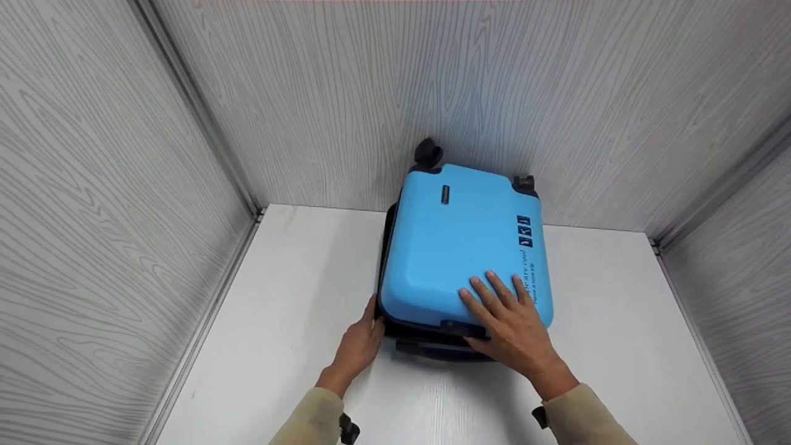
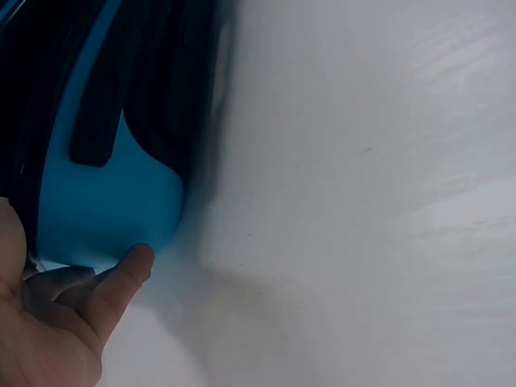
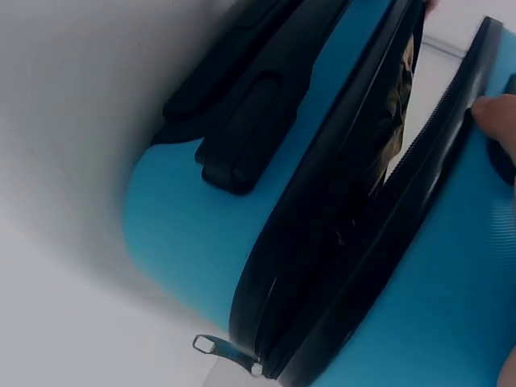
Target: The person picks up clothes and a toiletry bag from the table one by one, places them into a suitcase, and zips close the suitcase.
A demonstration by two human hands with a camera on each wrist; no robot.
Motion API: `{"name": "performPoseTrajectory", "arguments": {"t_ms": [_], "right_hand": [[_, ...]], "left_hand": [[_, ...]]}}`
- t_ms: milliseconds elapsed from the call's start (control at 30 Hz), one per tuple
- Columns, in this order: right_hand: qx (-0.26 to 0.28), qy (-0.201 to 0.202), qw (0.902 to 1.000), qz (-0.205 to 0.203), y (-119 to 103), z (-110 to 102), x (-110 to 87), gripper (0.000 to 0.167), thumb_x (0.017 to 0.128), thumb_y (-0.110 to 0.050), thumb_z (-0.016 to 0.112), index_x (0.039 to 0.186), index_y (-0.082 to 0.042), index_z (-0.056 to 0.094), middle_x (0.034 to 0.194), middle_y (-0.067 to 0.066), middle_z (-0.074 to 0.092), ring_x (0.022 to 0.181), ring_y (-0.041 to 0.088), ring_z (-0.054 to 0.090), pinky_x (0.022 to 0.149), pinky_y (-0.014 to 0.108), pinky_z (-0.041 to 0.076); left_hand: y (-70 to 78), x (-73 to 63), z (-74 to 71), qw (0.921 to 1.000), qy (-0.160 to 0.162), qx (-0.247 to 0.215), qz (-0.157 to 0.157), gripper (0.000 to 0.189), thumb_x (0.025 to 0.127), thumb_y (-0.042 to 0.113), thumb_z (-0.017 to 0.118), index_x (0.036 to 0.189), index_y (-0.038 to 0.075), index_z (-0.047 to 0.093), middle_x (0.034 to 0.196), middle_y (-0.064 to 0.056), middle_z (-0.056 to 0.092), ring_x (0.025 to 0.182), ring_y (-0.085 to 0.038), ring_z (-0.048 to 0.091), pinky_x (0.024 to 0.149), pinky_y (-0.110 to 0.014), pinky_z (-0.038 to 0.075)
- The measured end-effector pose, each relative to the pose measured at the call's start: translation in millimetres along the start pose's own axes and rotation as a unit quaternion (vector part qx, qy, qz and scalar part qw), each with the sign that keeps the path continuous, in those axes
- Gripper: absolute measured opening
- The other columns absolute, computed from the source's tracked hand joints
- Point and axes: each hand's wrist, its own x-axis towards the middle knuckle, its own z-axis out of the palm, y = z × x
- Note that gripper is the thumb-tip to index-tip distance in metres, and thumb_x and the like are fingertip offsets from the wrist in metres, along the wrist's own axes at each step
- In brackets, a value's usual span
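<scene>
A light blue hard-shell suitcase (image 1: pixel 463 247) lies flat with its wheels toward the back wall. Its lid is parted from the base along the front, and the black zipper edge (image 3: pixel 387 282) shows a gap with dark crinkled material (image 3: pixel 395 121) inside. My left hand (image 1: pixel 358 346) holds the front left corner, its fingertips against the blue base (image 2: pixel 113 210). Spread across the lid's front right part is my right hand (image 1: pixel 516 330), fingers straight, with the thumb at the lid's black rim. A metal zipper pull (image 3: pixel 226 353) hangs at one corner of the opening.
The suitcase rests on a white surface (image 1: pixel 296 278). Grey wood-grain panels (image 1: pixel 346 93) rise behind it and on both sides. One black wheel (image 1: pixel 427 151) stands up close to the back panel, and a dark carry handle (image 1: pixel 432 351) runs along the suitcase's front.
</scene>
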Motion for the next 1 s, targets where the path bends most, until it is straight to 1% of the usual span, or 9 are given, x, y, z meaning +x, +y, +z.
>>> {"name": "performPoseTrajectory", "arguments": {"t_ms": [100, 200, 367, 467, 600, 733, 867, 933, 1000], "right_hand": [[-0.004, -0.011, 0.9999, -0.009, -4, 3, 1.0, 0.111, 0.071, -0.058, 0.093, 0.163, -0.022, 0.041, 0.167, 0.007, 0.043, 0.150, 0.039, 0.045, 0.116, 0.069, 0.035], [-0.006, -0.018, 0.9997, -0.014, -7, 6, 1.5, 0.112, 0.072, -0.056, 0.093, 0.164, -0.023, 0.040, 0.167, 0.007, 0.043, 0.150, 0.038, 0.045, 0.117, 0.067, 0.034], [0.002, -0.015, 0.9997, -0.021, -10, 10, 2.9, 0.109, 0.072, -0.053, 0.095, 0.163, -0.022, 0.043, 0.166, 0.007, 0.045, 0.150, 0.037, 0.045, 0.119, 0.063, 0.034], [0.024, -0.022, 0.9993, -0.020, -12, 9, 4.6, 0.104, 0.075, -0.052, 0.094, 0.161, -0.021, 0.046, 0.165, 0.008, 0.047, 0.150, 0.038, 0.045, 0.121, 0.060, 0.033], [0.082, -0.032, 0.9961, -0.001, -12, 2, 9.6, 0.080, 0.089, -0.051, 0.082, 0.155, -0.015, 0.055, 0.158, 0.010, 0.055, 0.148, 0.037, 0.049, 0.122, 0.057, 0.033], [0.132, -0.007, 0.9906, 0.034, -6, -3, 9.6, 0.059, 0.101, -0.049, 0.067, 0.144, -0.009, 0.065, 0.146, 0.011, 0.065, 0.140, 0.034, 0.057, 0.121, 0.054, 0.035], [0.151, 0.041, 0.9829, 0.097, 8, -4, 1.8, 0.051, 0.099, -0.037, 0.072, 0.137, -0.003, 0.069, 0.138, 0.015, 0.069, 0.134, 0.037, 0.060, 0.117, 0.058, 0.038], [0.166, 0.048, 0.9726, 0.156, 18, -5, -2.9, 0.052, 0.096, -0.029, 0.077, 0.137, 0.000, 0.067, 0.140, 0.019, 0.067, 0.135, 0.041, 0.058, 0.116, 0.060, 0.038], [0.189, 0.033, 0.9538, 0.231, 28, -8, -8.2, 0.057, 0.095, -0.026, 0.078, 0.142, 0.003, 0.062, 0.146, 0.022, 0.062, 0.139, 0.043, 0.053, 0.117, 0.062, 0.037]], "left_hand": [[-3.2, -2.0, -0.9, 0.9994, -0.012, -0.030, 0.010, 0.061, 0.115, 0.029, 0.039, 0.169, 0.007, 0.021, 0.117, -0.022, 0.073, 0.093, -0.023, 0.067, 0.093, -0.049, 0.054], [-5.5, -3.0, -2.5, 0.9976, -0.024, -0.065, 0.008, 0.061, 0.116, 0.033, 0.037, 0.169, 0.009, 0.020, 0.096, -0.016, 0.072, 0.084, -0.019, 0.063, 0.089, -0.046, 0.052], [-8.4, -3.7, -3.8, 0.9950, -0.036, -0.093, -0.004, 0.062, 0.116, 0.038, 0.033, 0.170, 0.011, 0.019, 0.098, -0.015, 0.071, 0.087, -0.020, 0.064, 0.090, -0.045, 0.051], [-9.2, -4.9, -4.3, 0.9927, -0.040, -0.113, -0.013, 0.062, 0.117, 0.041, 0.031, 0.170, 0.012, 0.019, 0.135, -0.021, 0.067, 0.121, -0.033, 0.066, 0.109, -0.050, 0.048], [-6.4, -6.3, -4.4, 0.9909, -0.028, -0.130, -0.021, 0.061, 0.117, 0.042, 0.031, 0.169, 0.012, 0.024, 0.170, -0.013, 0.034, 0.155, -0.036, 0.036, 0.126, -0.053, 0.030], [2.1, -5.1, -4.5, 0.9911, 0.004, -0.131, -0.023, 0.058, 0.116, 0.041, 0.034, 0.166, 0.010, 0.034, 0.167, -0.013, 0.040, 0.155, -0.035, 0.037, 0.125, -0.053, 0.032], [12.4, 0.2, -8.9, 0.9888, 0.031, -0.144, -0.027, 0.060, 0.115, 0.046, 0.035, 0.163, 0.009, 0.041, 0.166, -0.012, 0.043, 0.155, -0.033, 0.037, 0.126, -0.051, 0.031], [15.8, 4.2, -11.7, 0.9864, 0.033, -0.157, -0.038, 0.064, 0.114, 0.051, 0.034, 0.162, 0.010, 0.042, 0.166, -0.011, 0.043, 0.156, -0.032, 0.036, 0.127, -0.050, 0.030], [18.5, 8.4, -13.8, 0.9834, 0.027, -0.172, -0.051, 0.068, 0.113, 0.056, 0.033, 0.161, 0.008, 0.043, 0.166, -0.012, 0.043, 0.157, -0.033, 0.034, 0.128, -0.051, 0.028]]}}
